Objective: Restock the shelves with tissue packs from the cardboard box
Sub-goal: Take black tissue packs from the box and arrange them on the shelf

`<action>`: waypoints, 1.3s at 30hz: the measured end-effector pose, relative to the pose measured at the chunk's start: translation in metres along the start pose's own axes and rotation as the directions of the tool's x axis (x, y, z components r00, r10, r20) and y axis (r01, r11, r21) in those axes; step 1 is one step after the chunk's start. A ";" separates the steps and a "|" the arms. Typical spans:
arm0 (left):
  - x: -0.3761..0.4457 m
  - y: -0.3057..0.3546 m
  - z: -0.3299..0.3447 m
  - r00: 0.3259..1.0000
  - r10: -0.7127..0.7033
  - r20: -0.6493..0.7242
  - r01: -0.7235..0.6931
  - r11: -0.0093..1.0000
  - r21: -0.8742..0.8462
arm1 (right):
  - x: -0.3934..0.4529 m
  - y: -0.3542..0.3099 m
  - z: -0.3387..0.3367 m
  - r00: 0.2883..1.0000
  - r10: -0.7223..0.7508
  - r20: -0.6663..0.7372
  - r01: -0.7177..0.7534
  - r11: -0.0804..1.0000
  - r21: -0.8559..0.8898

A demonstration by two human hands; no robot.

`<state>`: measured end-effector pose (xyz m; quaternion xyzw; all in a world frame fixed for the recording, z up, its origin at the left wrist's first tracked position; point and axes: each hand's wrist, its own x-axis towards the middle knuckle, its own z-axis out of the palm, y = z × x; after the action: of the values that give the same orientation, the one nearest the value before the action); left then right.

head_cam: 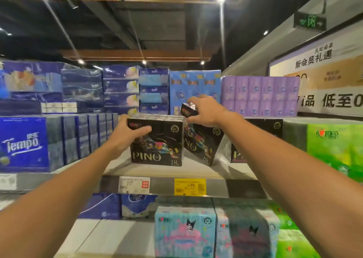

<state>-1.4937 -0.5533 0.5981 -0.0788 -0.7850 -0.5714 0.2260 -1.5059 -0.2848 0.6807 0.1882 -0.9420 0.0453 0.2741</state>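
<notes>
Two bare forearms reaching up from the bottom corners toward mid-frame. Shelf (176, 171) at centre carrying black "PINO" tissue packs marked "18". Left hand (125, 132) gripping the upper left corner of the upright pack (157, 141), thumb across its front, fingers curled over the top. Right hand (206, 111) pinching a small black pack (188, 110) just above the upright one, beside a tilted PINO pack (202, 141) leaning to the right.

Best done, probably: steady the upright pack with the left, square it to the shelf edge, straighten the leaning one, then seat the small pack flat on top. Cardboard box not in view.

Readable: "Tempo" on blue packs (25, 143) at left; yellow price tag (190, 187) showing ".99"; white tag (134, 184) too blurred; wall banner (314, 61) upper right with "新会员礼遇" and "低至".
</notes>
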 end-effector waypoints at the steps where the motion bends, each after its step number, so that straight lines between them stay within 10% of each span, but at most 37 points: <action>1: 0.004 -0.011 -0.004 0.999 -0.009 0.053 0.013 0.998 -0.069 | 0.004 -0.001 0.004 0.999 0.011 0.052 -0.008 0.998 -0.063; 8: 0.042 -0.034 -0.033 1.000 -0.014 0.011 0.016 0.979 -0.201 | -0.012 -0.004 -0.010 0.997 -0.037 0.064 0.040 0.998 -0.046; 13: 0.063 -0.033 0.006 0.992 -0.015 -0.124 0.017 1.000 0.019 | -0.057 0.017 -0.038 0.972 -0.095 0.214 0.095 0.995 0.011; 21: 0.071 0.013 0.173 0.998 -0.012 0.064 0.008 0.998 0.068 | -0.101 0.093 -0.057 0.959 0.105 0.263 -0.068 0.987 -0.147; 32: 0.076 0.047 0.259 0.914 0.044 0.403 0.014 0.990 -0.138 | -0.118 0.118 -0.048 0.992 -0.058 0.116 0.084 0.968 -0.237; 39: 0.050 0.065 0.280 0.872 -0.084 0.482 0.294 0.878 -0.378 | -0.116 0.129 -0.044 0.989 -0.089 0.114 0.112 0.969 -0.222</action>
<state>-1.5868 -0.2774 0.6080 -0.1788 -0.6699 -0.7192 -0.0447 -1.4419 -0.1189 0.6583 0.2052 -0.9432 -0.0867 0.2466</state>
